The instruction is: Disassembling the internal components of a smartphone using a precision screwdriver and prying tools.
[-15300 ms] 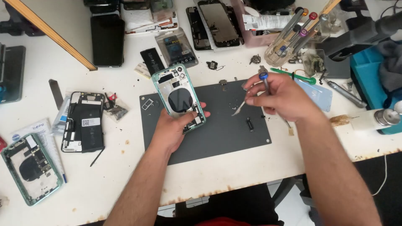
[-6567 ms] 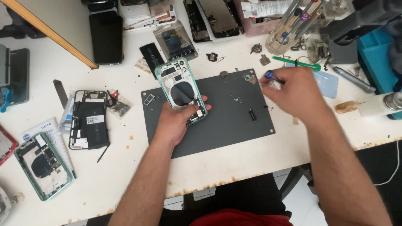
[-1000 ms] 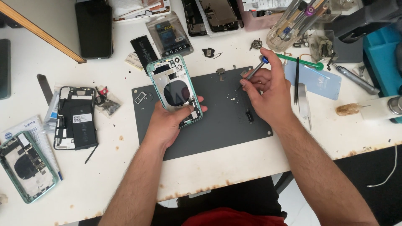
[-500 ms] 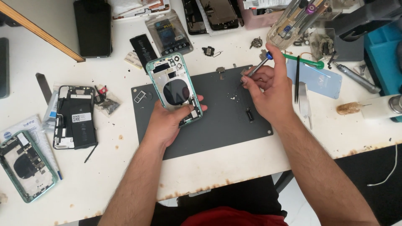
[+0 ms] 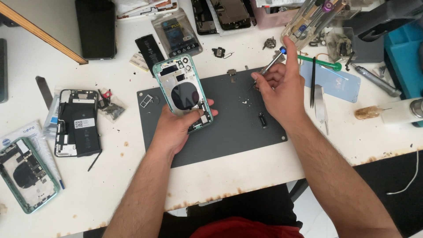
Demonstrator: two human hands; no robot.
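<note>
Left hand [image 5: 174,128] under green phone housing [image 5: 183,92], mid-mat [image 5: 229,132].

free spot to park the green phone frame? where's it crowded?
Bare grey mat below the right hand, between the left hand holding the green phone frame and the mat's right edge. Bare white table left of the forearm too. Crowded: the table's back edge and right side, around the tweezers.

The phone frame [image 5: 184,91] has a mint-green edge and a black round patch inside. The mat [image 5: 229,128] under it is dark grey, the desk [image 5: 110,176] white with brown spots. At 3 o'clock stands a blue bin [image 5: 403,57].
</note>
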